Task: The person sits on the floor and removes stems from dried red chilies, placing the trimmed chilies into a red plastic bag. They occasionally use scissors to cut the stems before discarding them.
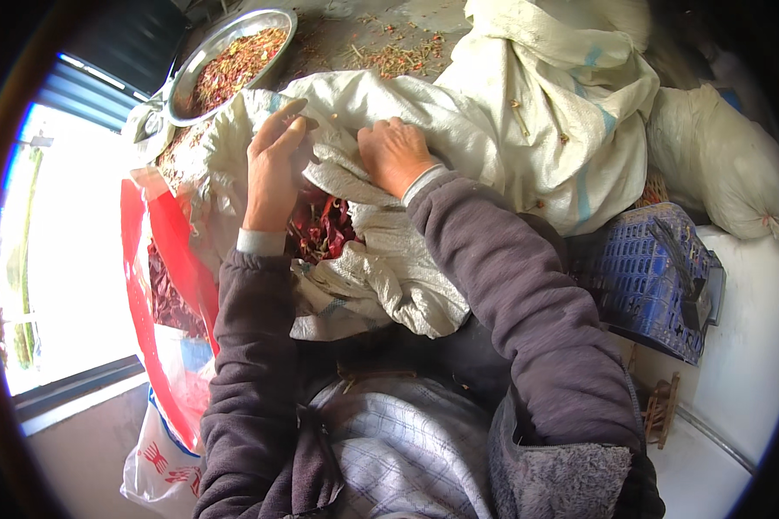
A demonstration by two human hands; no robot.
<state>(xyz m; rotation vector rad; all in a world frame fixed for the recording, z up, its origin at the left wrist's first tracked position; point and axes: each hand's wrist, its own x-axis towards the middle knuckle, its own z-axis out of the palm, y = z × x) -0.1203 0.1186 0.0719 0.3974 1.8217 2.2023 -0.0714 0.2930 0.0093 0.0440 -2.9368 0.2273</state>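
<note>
My left hand (274, 170) is raised over the far side of a white woven sack (402, 259), thumb and fingers curled towards each other. A small reddish bit shows near its fingertips, too blurred to name. Dark red dried chilli peppers (328, 224) lie in the sack's mouth, just right of my left wrist. My right hand (396, 156) rests knuckles up against the sack's far folds. Its fingertips are hidden, so whether it grips the cloth is unclear. The sack's rolled near edge hangs in front of my lap.
A metal basin (285, 39) of chilli fragments stands at far left. Red-and-clear plastic bags (169, 389) are beside my left arm, with dried chillies nearby. Another woven sack (558, 117), a stuffed sack (720, 156) and a blue plastic crate (649, 279) lie right. Scraps (402, 55) litter the floor ahead.
</note>
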